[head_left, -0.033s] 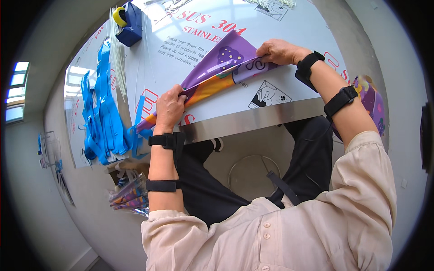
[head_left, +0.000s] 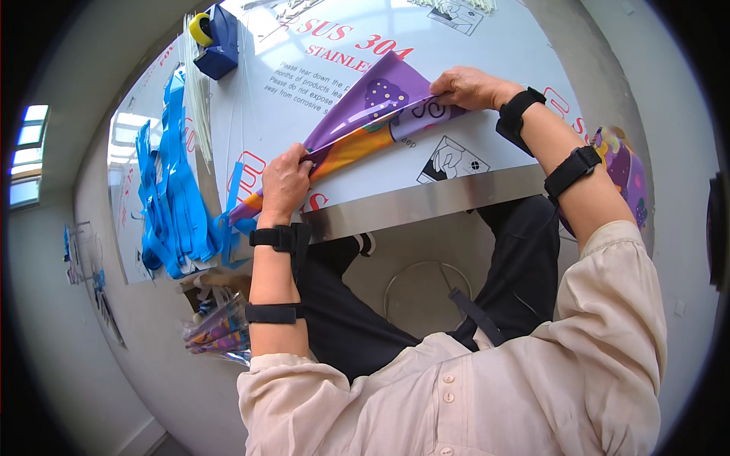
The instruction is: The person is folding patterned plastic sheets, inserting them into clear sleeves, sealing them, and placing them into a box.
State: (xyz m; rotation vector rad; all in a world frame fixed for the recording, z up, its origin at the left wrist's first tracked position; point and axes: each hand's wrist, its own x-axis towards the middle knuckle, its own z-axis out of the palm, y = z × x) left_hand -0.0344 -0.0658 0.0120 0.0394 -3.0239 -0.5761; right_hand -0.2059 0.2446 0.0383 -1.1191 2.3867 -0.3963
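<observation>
A shiny purple printed sheet (head_left: 391, 83) lies slantwise over the table, folded so that its far part comes to a point. An orange and lilac band (head_left: 353, 150) runs along its near edge. My left hand (head_left: 287, 182) is closed on the sheet's lower left part, fingers pinching the fold. At the upper right, my right hand (head_left: 473, 87) grips the same edge between thumb and fingers. The sheet's narrow left end passes behind my left wrist, close to a bundle of blue ribbon strips (head_left: 179, 201).
Printed film covers the metal-edged table (head_left: 426, 205). At the far left stand a blue tape dispenser (head_left: 218, 45) and thin white sticks (head_left: 199, 99). Clear-wrapped printed pieces (head_left: 220, 330) lie below the table's left side. More purple printed material (head_left: 623, 171) hangs at the right edge.
</observation>
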